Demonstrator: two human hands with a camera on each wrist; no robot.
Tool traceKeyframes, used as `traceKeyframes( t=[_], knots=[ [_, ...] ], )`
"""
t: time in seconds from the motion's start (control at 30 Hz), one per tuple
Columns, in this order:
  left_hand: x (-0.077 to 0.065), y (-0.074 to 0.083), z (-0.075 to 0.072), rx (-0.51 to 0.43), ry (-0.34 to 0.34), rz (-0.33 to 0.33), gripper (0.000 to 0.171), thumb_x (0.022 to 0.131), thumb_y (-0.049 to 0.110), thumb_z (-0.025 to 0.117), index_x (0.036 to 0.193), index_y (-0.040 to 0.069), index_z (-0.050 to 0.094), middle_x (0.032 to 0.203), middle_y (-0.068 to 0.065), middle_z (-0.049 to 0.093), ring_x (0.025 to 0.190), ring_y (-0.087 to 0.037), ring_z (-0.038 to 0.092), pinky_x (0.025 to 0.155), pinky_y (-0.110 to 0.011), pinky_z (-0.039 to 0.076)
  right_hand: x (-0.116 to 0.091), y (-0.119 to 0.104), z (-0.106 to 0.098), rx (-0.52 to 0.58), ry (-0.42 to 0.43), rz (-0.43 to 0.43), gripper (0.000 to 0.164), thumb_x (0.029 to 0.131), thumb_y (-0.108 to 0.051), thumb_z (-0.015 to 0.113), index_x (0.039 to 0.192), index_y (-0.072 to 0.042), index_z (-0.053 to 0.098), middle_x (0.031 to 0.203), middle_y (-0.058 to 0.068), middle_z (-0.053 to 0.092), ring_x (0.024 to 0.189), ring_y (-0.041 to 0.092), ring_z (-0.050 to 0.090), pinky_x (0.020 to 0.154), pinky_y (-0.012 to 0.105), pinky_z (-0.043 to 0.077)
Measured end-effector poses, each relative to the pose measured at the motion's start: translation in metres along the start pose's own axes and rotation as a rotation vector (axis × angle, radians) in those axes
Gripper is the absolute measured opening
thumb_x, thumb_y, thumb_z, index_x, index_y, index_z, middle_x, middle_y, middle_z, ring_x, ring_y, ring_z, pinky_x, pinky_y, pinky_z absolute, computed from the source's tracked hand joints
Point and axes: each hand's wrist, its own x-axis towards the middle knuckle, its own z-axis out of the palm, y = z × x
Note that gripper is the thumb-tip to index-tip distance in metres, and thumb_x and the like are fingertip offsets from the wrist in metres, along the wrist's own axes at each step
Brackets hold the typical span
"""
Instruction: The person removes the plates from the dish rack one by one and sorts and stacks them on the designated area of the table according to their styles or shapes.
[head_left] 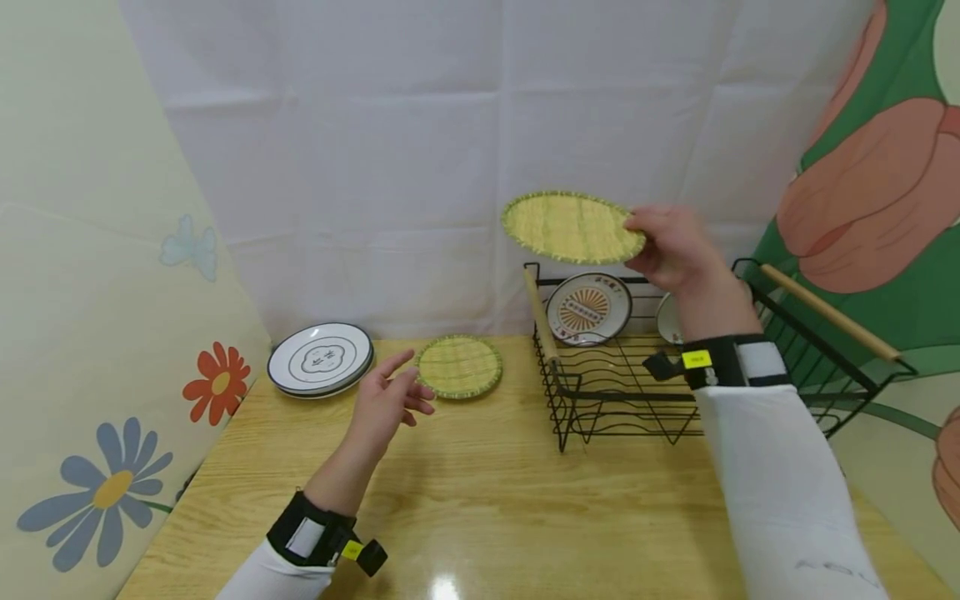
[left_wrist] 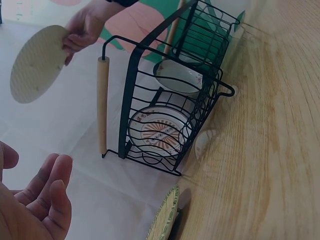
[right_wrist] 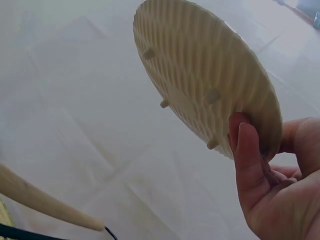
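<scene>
Right hand (head_left: 677, 248) pinches round yellow-green woven-look plate (head_left: 570, 227) by rim, above black wire dish rack (head_left: 622, 396), probably keeping face clear. Left hand (head_left: 384, 402) apart, fingers loose, holding nothing, beside matching plate (head_left: 460, 367) on wooden table (head_left: 525, 508).

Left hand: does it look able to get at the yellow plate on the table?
Likely yes. The left hand holds nothing and is close beside the lower yellow plate, with no obstacle visible between them. The right hand holds the raised yellow plate well clear.
</scene>
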Motion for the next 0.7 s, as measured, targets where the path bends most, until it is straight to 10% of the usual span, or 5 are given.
traceKeyframes(
  t=[0.33,0.57,0.7],
  knots=[
    [-0.001,0.002,0.003,-0.011,-0.006,0.001,0.046,0.106,0.023,0.050,0.153,0.020,0.047,0.077,0.001,0.075,0.065,-0.015,0.073,0.053,-0.026,0.051,-0.024,0.025,0.015,0.088,-0.118,-0.037,0.028,0.105,-0.004,0.052,0.126,-0.005,0.069,0.096,0.009,0.076,0.074,0.016,0.075,0.063,0.024,0.062],
    [-0.001,0.002,0.004,-0.009,-0.006,0.002,0.045,0.106,0.023,0.050,0.151,0.020,0.049,0.076,0.001,0.075,0.065,-0.015,0.073,0.053,-0.026,0.051,-0.042,0.050,0.028,0.176,-0.186,-0.057,0.059,0.106,-0.003,0.046,0.157,0.013,0.021,0.103,0.012,0.074,0.078,0.017,0.077,0.067,0.024,0.063],
    [-0.002,0.001,0.005,-0.018,-0.010,0.007,0.045,0.106,0.022,0.050,0.151,0.018,0.049,0.076,0.001,0.074,0.064,-0.014,0.073,0.053,-0.026,0.051,-0.054,0.065,0.038,0.222,-0.181,-0.056,0.051,0.106,-0.002,0.045,0.153,0.010,0.031,0.105,0.012,0.073,0.080,0.017,0.077,0.069,0.024,0.062]
  ],
)
